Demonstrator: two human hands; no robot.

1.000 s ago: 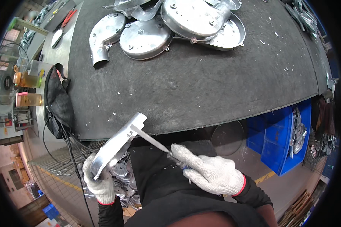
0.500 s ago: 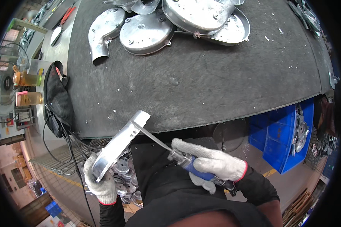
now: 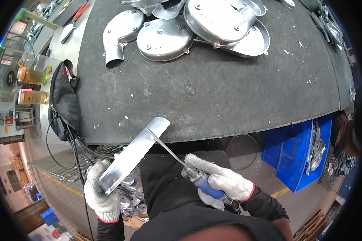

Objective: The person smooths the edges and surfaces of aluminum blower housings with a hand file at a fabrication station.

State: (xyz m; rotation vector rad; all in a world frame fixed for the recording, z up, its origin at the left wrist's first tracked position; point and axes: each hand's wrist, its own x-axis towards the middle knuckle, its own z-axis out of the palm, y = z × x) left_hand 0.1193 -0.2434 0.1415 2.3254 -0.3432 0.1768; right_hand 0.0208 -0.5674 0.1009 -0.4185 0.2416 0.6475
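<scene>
My left hand, in a white knitted glove with a red cuff, is closed around the lower end of a shiny metal housing. The part slants up to the right, its far end over the mat's front edge. My gloved right hand grips a power file with a blue body and a long thin file blade. The blade's tip meets the housing near its upper end. Part of the tool's body is hidden by my fingers.
More metal housings lie on the dark mat at the far side. A black mesh bag and cables are at left, beside cups. Metal parts fill a wire basket below. A blue bin holds parts at right.
The housing has turned slightly in my left hand, showing more of its broad smooth side. The file tip has shifted a little along it. The whole view has moved slightly.
</scene>
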